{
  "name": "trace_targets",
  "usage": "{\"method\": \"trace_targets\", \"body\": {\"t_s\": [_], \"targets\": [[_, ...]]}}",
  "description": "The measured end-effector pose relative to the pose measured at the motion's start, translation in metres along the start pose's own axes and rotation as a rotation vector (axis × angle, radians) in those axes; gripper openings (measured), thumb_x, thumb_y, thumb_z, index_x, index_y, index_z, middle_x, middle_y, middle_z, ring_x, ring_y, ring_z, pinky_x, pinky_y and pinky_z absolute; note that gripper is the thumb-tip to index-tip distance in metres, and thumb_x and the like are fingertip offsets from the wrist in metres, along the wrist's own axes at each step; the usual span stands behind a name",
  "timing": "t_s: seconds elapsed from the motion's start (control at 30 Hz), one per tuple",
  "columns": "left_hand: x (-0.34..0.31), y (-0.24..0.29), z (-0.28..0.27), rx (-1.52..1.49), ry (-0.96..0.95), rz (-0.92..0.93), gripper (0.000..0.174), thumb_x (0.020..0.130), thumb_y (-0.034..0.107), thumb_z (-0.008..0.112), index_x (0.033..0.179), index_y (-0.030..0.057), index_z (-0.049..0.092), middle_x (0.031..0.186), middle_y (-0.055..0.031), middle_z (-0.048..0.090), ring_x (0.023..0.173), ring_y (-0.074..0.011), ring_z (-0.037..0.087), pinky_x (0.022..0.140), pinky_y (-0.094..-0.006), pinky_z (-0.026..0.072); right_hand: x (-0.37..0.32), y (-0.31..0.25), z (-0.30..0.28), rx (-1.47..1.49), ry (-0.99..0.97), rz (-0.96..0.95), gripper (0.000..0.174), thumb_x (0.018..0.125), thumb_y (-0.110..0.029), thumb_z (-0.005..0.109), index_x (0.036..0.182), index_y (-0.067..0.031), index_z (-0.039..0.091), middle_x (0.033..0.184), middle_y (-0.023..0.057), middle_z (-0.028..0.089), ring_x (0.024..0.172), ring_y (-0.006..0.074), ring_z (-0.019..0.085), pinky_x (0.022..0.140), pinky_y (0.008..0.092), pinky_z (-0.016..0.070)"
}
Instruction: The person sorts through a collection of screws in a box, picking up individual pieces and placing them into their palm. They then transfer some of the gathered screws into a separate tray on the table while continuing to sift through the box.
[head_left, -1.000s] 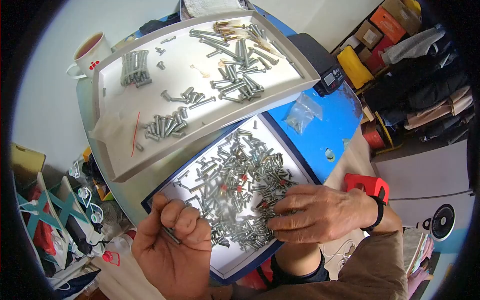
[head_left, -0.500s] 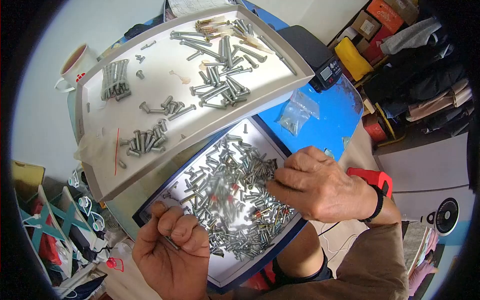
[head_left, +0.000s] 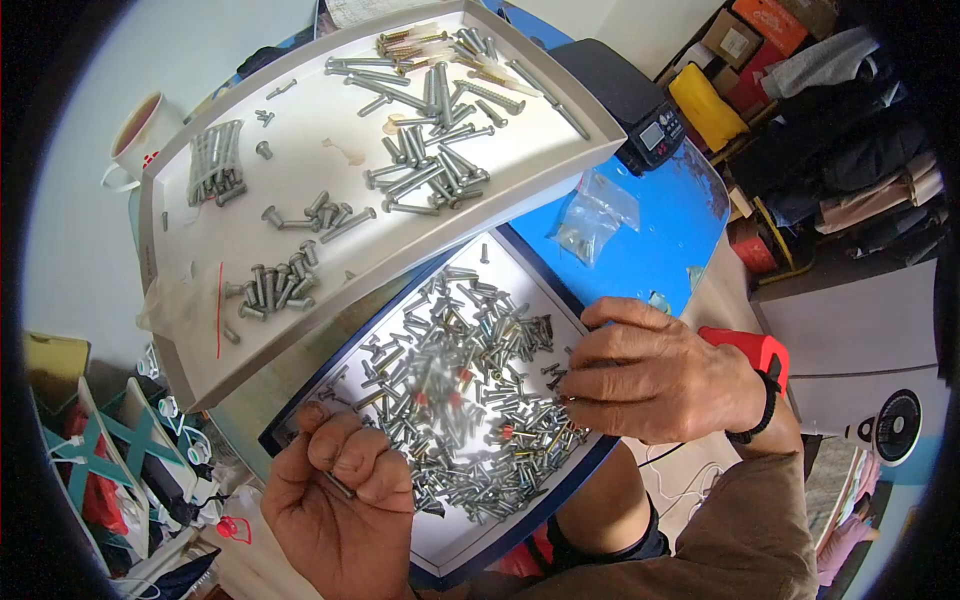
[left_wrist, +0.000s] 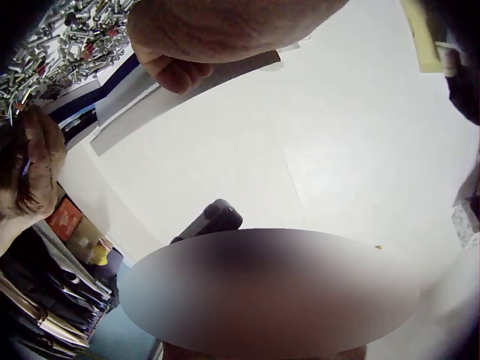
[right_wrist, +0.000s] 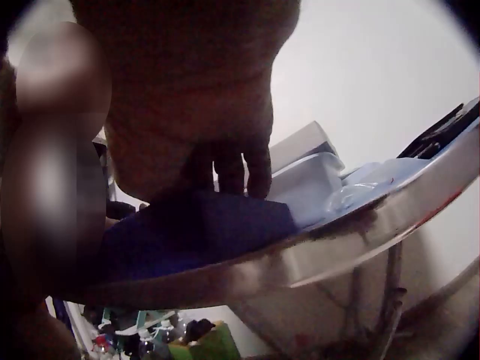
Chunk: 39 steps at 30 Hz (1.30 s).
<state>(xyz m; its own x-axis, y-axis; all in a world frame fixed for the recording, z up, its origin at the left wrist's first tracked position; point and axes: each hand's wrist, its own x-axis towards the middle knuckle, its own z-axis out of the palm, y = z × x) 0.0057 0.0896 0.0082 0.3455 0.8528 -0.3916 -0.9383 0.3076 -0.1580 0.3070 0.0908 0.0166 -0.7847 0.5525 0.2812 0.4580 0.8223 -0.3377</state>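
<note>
My left hand (head_left: pixel 345 525) is palm up at the near left corner of a navy-rimmed box (head_left: pixel 540 262), its fingers curled over a metal screw (head_left: pixel 339 485) lying against the palm. Inside the box is a loose heap of small screws (head_left: pixel 470 480), with a few red bits among them. My right hand (head_left: pixel 665 375) is over the box's right edge, fingers bent down toward the heap. Its fingertips are hidden, and I cannot tell whether they pinch a screw. In the right wrist view its fingers (right_wrist: pixel 259 169) hang beside the box's dark side.
Behind the box, a larger white tray (head_left: pixel 400 235) holds longer bolts (head_left: pixel 420 185) in groups and a bundled lot (head_left: pixel 215 165). A small plastic bag (head_left: pixel 595 220) and a black scale (head_left: pixel 650 135) are on the blue tabletop (head_left: pixel 530 225). A mug (head_left: pixel 140 135) stands at the far left.
My right hand has risen from the heap's near right part toward the box's right edge, then shifted slightly right. The tray sits further left in view. My left hand keeps its grip on the screw.
</note>
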Motion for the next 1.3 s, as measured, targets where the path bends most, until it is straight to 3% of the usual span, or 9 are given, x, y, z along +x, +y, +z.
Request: {"method": "trace_targets", "body": {"t_s": [0.4, 0.5, 0.57, 0.6, 0.67, 0.77, 0.97, 1.0, 1.3], "targets": [[0.003, 0.003, -0.005, 0.087, -0.03, -0.018, 0.022, 0.103, 0.007, 0.049, 0.122, -0.0003, 0.057, 0.095, -0.0061, 0.057, 0.086, -0.0174, 0.049, 0.075, -0.0321, 0.0421, 0.047, 0.009, 0.007, -0.05, -0.004, -0.03, 0.022, 0.068, -0.021, 0.066, 0.08, -0.0024, 0.067, 0.082, 0.0069, 0.06, 0.086, 0.0254, 0.06, 0.088, 0.0399, 0.0489], [0.002, 0.005, -0.006, 0.04, 0.008, -0.018, 0.026, 0.104, 0.007, 0.048, 0.127, -0.0023, 0.056, 0.098, -0.0084, 0.06, 0.092, -0.0216, 0.055, 0.081, -0.0355, 0.0468, 0.059, 0.011, 0.014, -0.083, -0.075, -0.087, 0.02, 0.069, -0.021, 0.066, 0.079, -0.0036, 0.066, 0.08, 0.0062, 0.059, 0.087, 0.0245, 0.061, 0.082, 0.0373, 0.0479], [0.002, 0.009, -0.011, 0.208, -0.053, -0.01, 0.034, 0.106, 0.009, 0.045, 0.134, -0.0068, 0.055, 0.117, -0.0148, 0.067, 0.114, -0.0301, 0.06, 0.1, -0.0434, 0.0508, 0.062, 0.01, 0.019, -0.076, -0.108, -0.082, 0.021, 0.072, -0.019, 0.066, 0.085, -0.0025, 0.068, 0.08, 0.0064, 0.06, 0.087, 0.0243, 0.063, 0.08, 0.0376, 0.0482], [0.003, 0.012, -0.014, 0.207, -0.054, -0.009, 0.034, 0.106, 0.009, 0.045, 0.134, -0.0068, 0.055, 0.117, -0.0148, 0.067, 0.114, -0.0301, 0.06, 0.1, -0.0434, 0.0508, 0.063, 0.009, 0.019, -0.076, -0.109, -0.083, 0.021, 0.072, -0.019, 0.066, 0.085, -0.0025, 0.068, 0.08, 0.0064, 0.06, 0.087, 0.0243, 0.063, 0.08, 0.0376, 0.0482], [0.005, 0.017, -0.021, 0.114, -0.165, -0.099, 0.04, 0.106, 0.01, 0.043, 0.139, -0.0116, 0.052, 0.143, -0.0246, 0.06, 0.141, -0.0376, 0.05, 0.119, -0.0505, 0.0417, 0.065, 0.008, 0.017, -0.084, -0.121, -0.035, 0.018, 0.074, -0.017, 0.066, 0.085, -0.0024, 0.067, 0.08, 0.0067, 0.06, 0.082, 0.0254, 0.064, 0.078, 0.0387, 0.0492], [0.004, 0.013, -0.02, 0.041, -0.11, -0.071, 0.048, 0.107, 0.014, 0.039, 0.145, -0.0142, 0.047, 0.156, -0.0299, 0.046, 0.152, -0.039, 0.037, 0.127, -0.0517, 0.0303, 0.066, 0.008, 0.017, -0.014, -0.124, 0.002, 0.014, 0.074, -0.016, 0.067, 0.08, -0.0035, 0.064, 0.079, 0.0077, 0.06, 0.078, 0.0268, 0.064, 0.076, 0.0403, 0.0501], [0.005, -0.001, -0.022, 0.164, -0.199, -0.055, 0.059, 0.107, 0.023, 0.033, 0.152, -0.0147, 0.037, 0.164, -0.0305, 0.033, 0.157, -0.0416, 0.024, 0.132, -0.0514, 0.0122, 0.066, 0.001, 0.019, -0.077, -0.111, 0.045, 0.016, 0.069, -0.016, 0.069, 0.074, -0.0057, 0.058, 0.075, 0.0065, 0.057, 0.076, 0.0259, 0.064, 0.065, 0.0387, 0.0512], [0.0, -0.009, 0.004, -0.16, 0.105, -0.038, 0.062, 0.107, 0.024, 0.033, 0.155, -0.0147, 0.032, 0.168, -0.0302, 0.024, 0.159, -0.0425, 0.018, 0.132, -0.0521, 0.0092, 0.065, -0.001, 0.02, -0.078, -0.107, 0.035, 0.016, 0.069, -0.016, 0.069, 0.074, -0.0057, 0.058, 0.075, 0.0065, 0.057, 0.076, 0.0259, 0.064, 0.065, 0.0387, 0.0512], [0.001, -0.013, 0.003, -0.151, 0.064, -0.062, 0.067, 0.106, 0.03, 0.032, 0.157, -0.0136, 0.027, 0.169, -0.0302, 0.02, 0.159, -0.044, 0.014, 0.132, -0.0547, 0.0062, 0.063, -0.003, 0.019, -0.162, -0.114, 0.027, 0.016, 0.072, -0.016, 0.07, 0.076, -0.0063, 0.057, 0.07, 0.0055, 0.055, 0.066, 0.024, 0.063, 0.059, 0.0374, 0.0521]]}}
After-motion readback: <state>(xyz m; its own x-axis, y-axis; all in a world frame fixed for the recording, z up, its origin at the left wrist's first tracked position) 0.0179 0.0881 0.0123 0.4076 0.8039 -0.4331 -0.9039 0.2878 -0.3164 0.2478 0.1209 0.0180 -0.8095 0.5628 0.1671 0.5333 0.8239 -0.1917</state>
